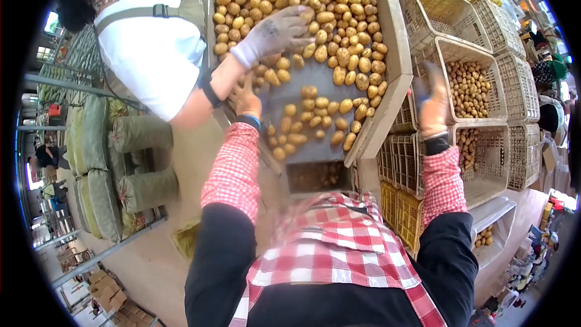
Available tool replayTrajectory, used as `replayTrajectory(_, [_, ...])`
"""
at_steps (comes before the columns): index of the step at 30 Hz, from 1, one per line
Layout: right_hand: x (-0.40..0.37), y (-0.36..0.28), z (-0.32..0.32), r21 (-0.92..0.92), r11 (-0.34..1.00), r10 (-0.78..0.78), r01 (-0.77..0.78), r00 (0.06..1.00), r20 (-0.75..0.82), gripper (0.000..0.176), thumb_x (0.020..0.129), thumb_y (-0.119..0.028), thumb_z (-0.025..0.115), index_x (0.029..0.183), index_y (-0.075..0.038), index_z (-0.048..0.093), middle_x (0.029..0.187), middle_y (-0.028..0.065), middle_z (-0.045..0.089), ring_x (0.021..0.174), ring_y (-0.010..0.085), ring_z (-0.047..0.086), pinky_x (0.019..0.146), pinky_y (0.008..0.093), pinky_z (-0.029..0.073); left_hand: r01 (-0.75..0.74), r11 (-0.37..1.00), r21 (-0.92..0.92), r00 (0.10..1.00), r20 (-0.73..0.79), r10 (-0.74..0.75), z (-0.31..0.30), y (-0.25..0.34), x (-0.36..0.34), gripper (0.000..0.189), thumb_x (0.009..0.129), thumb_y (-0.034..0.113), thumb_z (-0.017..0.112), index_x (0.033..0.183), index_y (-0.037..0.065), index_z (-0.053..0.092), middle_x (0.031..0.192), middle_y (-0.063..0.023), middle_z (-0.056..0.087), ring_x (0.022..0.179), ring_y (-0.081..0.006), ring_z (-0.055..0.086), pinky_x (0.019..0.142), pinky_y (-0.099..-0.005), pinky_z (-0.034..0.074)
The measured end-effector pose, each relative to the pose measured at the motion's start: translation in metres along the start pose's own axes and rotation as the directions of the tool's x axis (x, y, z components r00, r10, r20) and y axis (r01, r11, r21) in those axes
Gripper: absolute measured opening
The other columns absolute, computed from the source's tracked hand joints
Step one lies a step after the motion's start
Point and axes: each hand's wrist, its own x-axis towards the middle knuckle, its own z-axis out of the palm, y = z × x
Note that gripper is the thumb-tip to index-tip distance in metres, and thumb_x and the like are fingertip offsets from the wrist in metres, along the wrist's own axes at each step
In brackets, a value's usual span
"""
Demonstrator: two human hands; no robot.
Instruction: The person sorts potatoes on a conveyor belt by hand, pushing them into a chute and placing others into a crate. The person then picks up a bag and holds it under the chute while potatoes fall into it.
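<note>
Potatoes (315,0) lie on the table (390,54); crates (514,85) to its right, sacks (97,145) left.

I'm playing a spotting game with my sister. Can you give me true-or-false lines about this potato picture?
1. The tray holds potatoes. True.
2. A co-worker's glove rests on the potatoes. True.
3. The right hand is inside the tray. False: it is outside it, by the crates.
4. The sleeves are plain blue. False: they are red and white checks.
5. The left hand is at the tray's edge. True.
</note>
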Motion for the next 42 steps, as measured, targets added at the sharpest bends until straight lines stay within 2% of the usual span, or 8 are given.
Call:
replayTrajectory(6, [0.063, 0.000, 0.132, 0.116, 0.984, 0.081, -0.133, 0.925, 0.372, 0.060, 0.097, -0.038, 0.067, 0.152, -0.019, 0.050, 0.151, 0.0205, 0.052, 0.139, 0.0409, 0.049, 0.115, 0.0431, 0.042, -0.412, 0.871, 0.268, 0.884, 0.349, 0.311, 0.010, 0.032, -0.074, 0.075, 0.086, 0.066, 0.065, 0.152, 0.036, 0.048, 0.169, -0.0063, 0.028, 0.152, -0.0482, 0.023, 0.122, -0.0675, 0.021])
replayTrajectory(12, [0.042, -0.082, 0.174, -0.316, 0.948, 0.230, -0.044, 0.779, 0.583, 0.056, 0.097, -0.035, 0.065, 0.151, -0.036, 0.049, 0.171, 0.0090, 0.020, 0.147, 0.0407, 0.037, 0.116, 0.0614, 0.038, -0.554, 0.829, -0.075, 0.790, 0.267, 0.552, -0.010, 0.037, -0.124, 0.056, 0.088, 0.043, 0.072, 0.142, 0.030, 0.062, 0.168, -0.0085, 0.029, 0.149, -0.0499, 0.028, 0.122, -0.0578, 0.031])
replayTrajectory(17, [-0.051, -0.115, 0.172, -0.298, 0.950, 0.172, 0.098, 0.632, 0.755, 0.067, 0.096, -0.012, 0.060, 0.156, -0.035, 0.040, 0.167, 0.0198, 0.027, 0.149, 0.0403, 0.038, 0.120, 0.0656, 0.031, -0.122, 0.991, 0.062, 0.987, -0.094, 0.128, -0.024, 0.024, -0.068, 0.065, 0.094, 0.044, 0.066, 0.154, 0.028, 0.047, 0.163, -0.0178, 0.034, 0.147, -0.0470, 0.031, 0.118, -0.0573, 0.033])
replayTrajectory(22, [-0.103, -0.166, 0.126, -0.218, 0.950, 0.107, 0.222, 0.426, 0.899, 0.067, 0.093, -0.016, 0.063, 0.155, -0.037, 0.044, 0.171, 0.0100, 0.022, 0.157, 0.0392, 0.020, 0.121, 0.0703, 0.021, -0.176, 0.974, 0.141, 0.940, 0.319, 0.123, -0.026, 0.049, -0.070, 0.074, 0.094, 0.064, 0.057, 0.156, 0.027, 0.042, 0.167, -0.0099, 0.033, 0.152, -0.0503, 0.023, 0.121, -0.0691, 0.017])
replayTrajectory(26, [-0.142, -0.143, 0.130, -0.122, 0.979, 0.048, 0.160, 0.403, 0.914, 0.055, 0.091, -0.021, 0.065, 0.146, -0.027, 0.057, 0.166, 0.0085, 0.032, 0.150, 0.0397, 0.035, 0.121, 0.0605, 0.029, -0.356, 0.930, 0.087, 0.892, 0.329, 0.311, -0.002, 0.061, -0.127, 0.075, 0.095, 0.063, 0.055, 0.157, 0.025, 0.038, 0.166, -0.0081, 0.034, 0.151, -0.0492, 0.025, 0.121, -0.0705, 0.015])
replayTrajectory(31, [-0.102, -0.099, 0.120, -0.160, 0.987, 0.050, 0.027, 0.887, 0.459, 0.053, 0.089, -0.014, 0.068, 0.141, -0.017, 0.059, 0.150, 0.0168, 0.051, 0.134, 0.0436, 0.049, 0.108, 0.0519, 0.046, -0.522, 0.853, 0.016, 0.747, 0.492, 0.448, -0.015, 0.053, -0.184, 0.069, 0.093, 0.054, 0.062, 0.153, 0.025, 0.045, 0.161, -0.0087, 0.039, 0.148, -0.0496, 0.030, 0.119, -0.0682, 0.023])
replayTrajectory(35, [-0.082, -0.117, 0.121, -0.366, 0.931, 0.286, 0.009, 0.607, 0.742, 0.066, 0.095, -0.045, 0.067, 0.155, -0.032, 0.044, 0.171, 0.0167, 0.016, 0.152, 0.0541, 0.021, 0.119, 0.0651, 0.029, -0.559, 0.816, -0.147, 0.748, 0.335, 0.573, -0.020, 0.038, -0.181, 0.054, 0.090, 0.045, 0.068, 0.138, 0.022, 0.062, 0.153, -0.0138, 0.046, 0.139, -0.0459, 0.041, 0.116, -0.0574, 0.034])
replayTrajectory(42, [-0.144, -0.127, 0.127, -0.308, 0.909, 0.143, 0.280, 0.485, 0.863, 0.050, 0.091, -0.022, 0.068, 0.140, -0.028, 0.062, 0.161, 0.0105, 0.039, 0.145, 0.0414, 0.041, 0.116, 0.0606, 0.035, -0.374, 0.920, 0.113, 0.912, 0.221, 0.344, -0.026, 0.043, -0.138, 0.071, 0.092, 0.053, 0.067, 0.154, 0.026, 0.045, 0.165, -0.0088, 0.032, 0.149, -0.0522, 0.022, 0.116, -0.0727, 0.024])
